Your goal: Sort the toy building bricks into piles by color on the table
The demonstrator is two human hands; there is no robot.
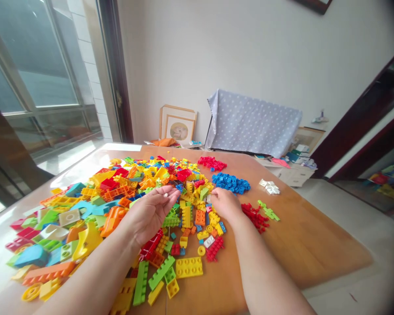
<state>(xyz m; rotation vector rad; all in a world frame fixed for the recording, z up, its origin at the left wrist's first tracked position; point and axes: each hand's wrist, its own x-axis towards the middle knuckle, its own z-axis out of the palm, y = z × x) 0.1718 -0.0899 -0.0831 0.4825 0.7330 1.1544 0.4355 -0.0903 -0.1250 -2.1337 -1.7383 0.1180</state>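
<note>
My left hand (pixel 156 210) is turned palm up over the heap, its fingers slightly curled around a small white toy brick (pixel 166 194). To the right, my right hand (pixel 226 202) is closed in a pinch low over the loose bricks. A pale piece shows by its fingertips, but whether they grip it I cannot tell. Beneath and between both hands lies a mixed heap of building bricks (pixel 186 216) in yellow, orange, red, green and blue. Past my right hand is a pile of blue bricks (pixel 231 183). A red brick pile (pixel 255 217) is beside my right wrist.
On the wooden table (pixel 302 245) are also a white brick group (pixel 269 187), a few light green bricks (pixel 269 211) and a far red pile (pixel 212 163). Larger blocks (pixel 29 256) spread along the left side. Behind stands something under a dotted cloth (pixel 252 122).
</note>
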